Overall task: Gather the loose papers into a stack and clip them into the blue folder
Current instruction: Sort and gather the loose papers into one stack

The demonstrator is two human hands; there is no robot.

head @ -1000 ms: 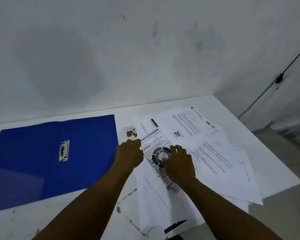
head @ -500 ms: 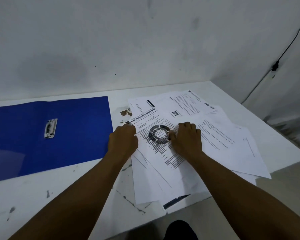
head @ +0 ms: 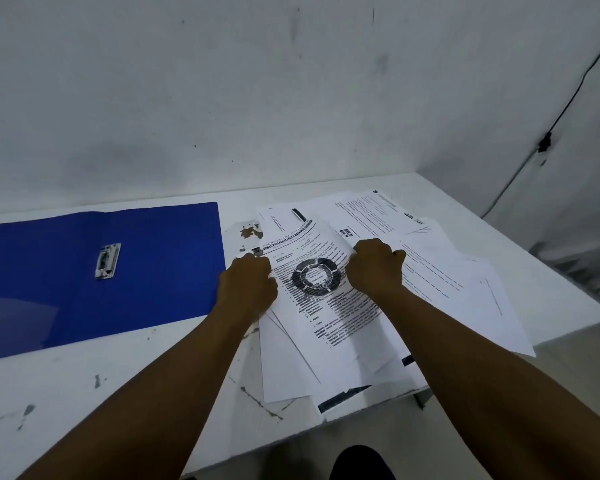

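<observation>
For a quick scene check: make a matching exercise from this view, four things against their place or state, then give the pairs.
Things:
1. blue folder
2. metal clip
3. top sheet with ring diagram
4. black cable

Place or state:
A. runs down the wall at right
B. lies open on the table, left of the papers
C. between the two hands
D. fixed inside the folder

Pairs: 1-B, 2-D, 3-C, 4-A. The left hand and right hand rest on the sheet's side edges.

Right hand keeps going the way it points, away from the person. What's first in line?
Likely the printed sheet lying beyond the right hand on the pile, then bare table and the wall. Depth is hard to judge.
</observation>
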